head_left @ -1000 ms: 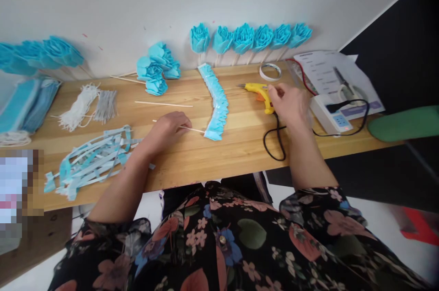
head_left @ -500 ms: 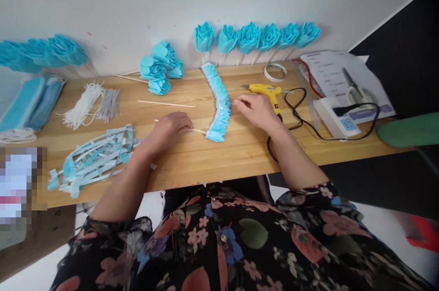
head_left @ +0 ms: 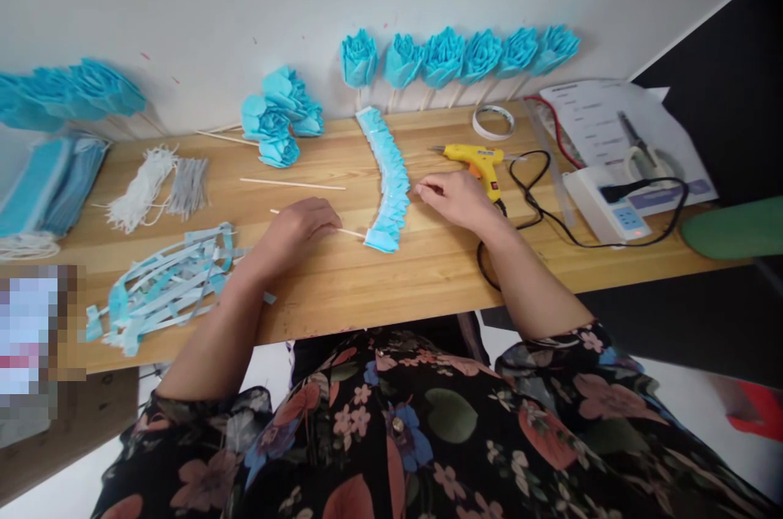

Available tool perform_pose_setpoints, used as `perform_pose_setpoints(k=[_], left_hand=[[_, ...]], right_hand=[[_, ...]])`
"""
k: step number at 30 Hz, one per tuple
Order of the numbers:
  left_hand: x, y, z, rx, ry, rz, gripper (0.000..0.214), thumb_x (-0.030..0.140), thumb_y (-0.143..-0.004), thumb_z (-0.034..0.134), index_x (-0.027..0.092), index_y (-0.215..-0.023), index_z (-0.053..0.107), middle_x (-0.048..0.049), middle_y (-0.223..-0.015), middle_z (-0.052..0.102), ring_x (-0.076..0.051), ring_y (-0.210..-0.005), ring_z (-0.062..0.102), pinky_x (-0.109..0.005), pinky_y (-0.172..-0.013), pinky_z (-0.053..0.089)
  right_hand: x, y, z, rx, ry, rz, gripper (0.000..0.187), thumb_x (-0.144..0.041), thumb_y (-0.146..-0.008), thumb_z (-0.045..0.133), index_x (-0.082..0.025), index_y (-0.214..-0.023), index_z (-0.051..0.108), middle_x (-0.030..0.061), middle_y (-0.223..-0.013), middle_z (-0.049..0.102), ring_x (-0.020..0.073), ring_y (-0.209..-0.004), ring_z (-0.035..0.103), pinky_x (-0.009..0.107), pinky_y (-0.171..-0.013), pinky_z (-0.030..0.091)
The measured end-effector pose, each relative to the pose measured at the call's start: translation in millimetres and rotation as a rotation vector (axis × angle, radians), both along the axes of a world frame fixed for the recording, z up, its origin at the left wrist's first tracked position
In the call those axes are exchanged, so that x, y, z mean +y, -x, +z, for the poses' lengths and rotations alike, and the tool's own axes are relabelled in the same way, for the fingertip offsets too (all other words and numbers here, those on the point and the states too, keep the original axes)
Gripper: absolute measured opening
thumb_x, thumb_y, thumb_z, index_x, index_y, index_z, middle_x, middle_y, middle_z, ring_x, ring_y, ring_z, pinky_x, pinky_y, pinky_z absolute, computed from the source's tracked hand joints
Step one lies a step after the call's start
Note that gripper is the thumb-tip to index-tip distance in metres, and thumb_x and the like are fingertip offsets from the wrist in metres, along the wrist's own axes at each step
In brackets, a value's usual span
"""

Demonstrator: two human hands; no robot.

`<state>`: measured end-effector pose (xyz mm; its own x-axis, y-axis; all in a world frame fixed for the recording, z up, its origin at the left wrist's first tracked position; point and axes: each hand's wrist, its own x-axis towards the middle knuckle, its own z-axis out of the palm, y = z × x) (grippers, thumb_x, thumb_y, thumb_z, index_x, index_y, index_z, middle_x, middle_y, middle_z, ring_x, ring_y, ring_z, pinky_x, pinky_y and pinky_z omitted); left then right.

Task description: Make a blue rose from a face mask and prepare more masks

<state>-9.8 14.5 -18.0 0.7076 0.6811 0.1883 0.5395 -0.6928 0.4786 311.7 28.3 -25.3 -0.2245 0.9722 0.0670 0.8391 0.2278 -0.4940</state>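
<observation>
My left hand [head_left: 298, 227] rests on the wooden table [head_left: 391, 274] with its fingers closed on a thin wooden stick [head_left: 351, 232]. The stick's right end lies under the near end of a curved row of overlapping blue petals [head_left: 387, 180]. My right hand [head_left: 456, 198] lies just right of that row, fingers curled and pinched close to the petals' edge; whether it holds anything I cannot make out. A yellow glue gun [head_left: 479, 159] lies on the table just behind my right hand.
Several blue flowers [head_left: 456, 56] on sticks lean on the wall. More flowers [head_left: 278, 117], a spare stick [head_left: 292, 184], white and grey cords [head_left: 156, 188], blue strips [head_left: 162, 282] and a mask stack [head_left: 46, 184] lie left. A tape roll [head_left: 493, 122], power strip [head_left: 605, 205] and black cable [head_left: 538, 213] are right.
My right hand let go of the glue gun and moved left to the edge of the petal row. My left hand stayed on the stick.
</observation>
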Motion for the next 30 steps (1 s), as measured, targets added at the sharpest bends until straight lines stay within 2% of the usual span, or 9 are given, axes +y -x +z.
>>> perform_pose_setpoints(k=[4, 13, 30], left_hand=[[-0.4, -0.6, 1.0, -0.005, 0.009, 0.005, 0.032, 0.028, -0.103, 0.042, 0.017, -0.088, 0.068, -0.0080, -0.091, 0.068, -0.021, -0.087, 0.061, -0.034, -0.080, 0.048], [-0.1, 2.1, 1.5, -0.044, 0.027, 0.010, 0.032, 0.028, -0.104, 0.041, 0.017, -0.091, 0.069, -0.0079, -0.093, 0.068, -0.021, -0.089, 0.062, -0.035, -0.082, 0.049], [-0.4, 2.1, 4.8, -0.052, 0.045, -0.034, 0.029, 0.024, -0.102, 0.044, 0.016, -0.088, 0.069, -0.0084, -0.090, 0.067, -0.021, -0.087, 0.062, -0.034, -0.080, 0.049]], right_hand=[[-2.2, 2.4, 2.2, 0.038, 0.028, 0.021, 0.024, -0.035, -0.092, 0.056, -0.024, -0.084, 0.076, 0.0018, -0.071, 0.070, 0.0165, -0.062, 0.054, 0.031, -0.060, 0.029], [-5.5, 6.5, 3.8, 0.025, 0.038, 0.073, 0.020, -0.034, -0.092, 0.059, -0.024, -0.088, 0.076, 0.0010, -0.080, 0.075, 0.0162, -0.067, 0.060, 0.030, -0.061, 0.033], [-2.0, 3.1, -3.5, 0.021, 0.010, 0.099, 0.022, -0.034, -0.093, 0.057, -0.025, -0.090, 0.077, 0.0004, -0.079, 0.074, 0.0160, -0.066, 0.059, 0.030, -0.061, 0.032]])
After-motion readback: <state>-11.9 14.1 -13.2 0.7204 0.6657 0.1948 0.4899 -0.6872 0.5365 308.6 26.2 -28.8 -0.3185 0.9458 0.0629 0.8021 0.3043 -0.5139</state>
